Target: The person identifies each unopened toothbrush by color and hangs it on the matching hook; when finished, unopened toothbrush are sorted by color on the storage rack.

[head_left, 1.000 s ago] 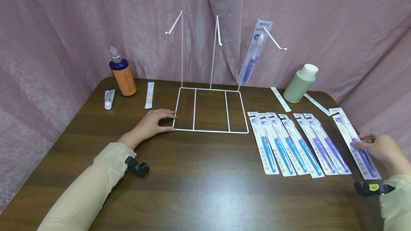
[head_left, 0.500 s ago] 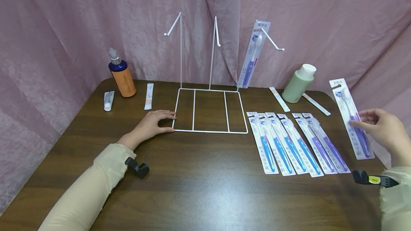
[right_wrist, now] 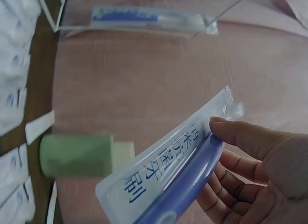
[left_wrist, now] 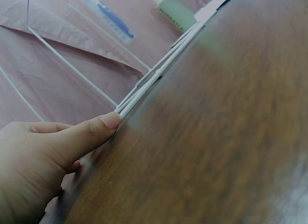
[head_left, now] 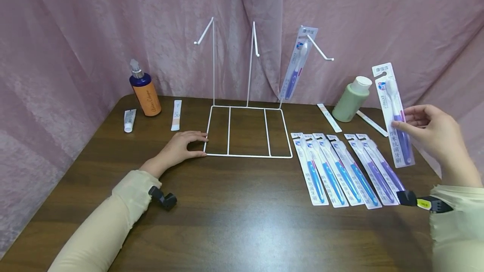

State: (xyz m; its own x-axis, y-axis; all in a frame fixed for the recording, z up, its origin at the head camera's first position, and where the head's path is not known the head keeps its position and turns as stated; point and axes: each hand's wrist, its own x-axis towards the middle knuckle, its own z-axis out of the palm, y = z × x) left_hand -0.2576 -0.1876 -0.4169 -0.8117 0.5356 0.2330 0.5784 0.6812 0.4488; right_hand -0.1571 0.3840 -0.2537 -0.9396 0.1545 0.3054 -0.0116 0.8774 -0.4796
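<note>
My right hand [head_left: 435, 133] pinches a packaged purple toothbrush [head_left: 393, 116] between thumb and fingers, held raised and tilted above the table's right side. In the right wrist view the toothbrush [right_wrist: 178, 180] has its purple handle under my thumb. My left hand [head_left: 179, 148] touches the front left corner of a white wire rack [head_left: 249, 155], its thumb [left_wrist: 103, 125] pressing there. Three hooks top the rack; a purple toothbrush [head_left: 296, 68] hangs on the right hook [head_left: 319, 47]. Several packaged blue toothbrushes [head_left: 315, 175] and two purple ones [head_left: 372, 167] lie right of the rack.
A green bottle [head_left: 351, 100] stands at the back right, with narrow white packets [head_left: 329, 117] near it. An orange pump bottle [head_left: 146, 95], a small tube [head_left: 129, 120] and another packet [head_left: 176, 114] sit at the back left. A pink curtain [head_left: 170, 32] hangs behind the table.
My right hand has lifted the purple toothbrush off the table's right end and carried it up and leftward. The left hand stays at the rack's corner.
</note>
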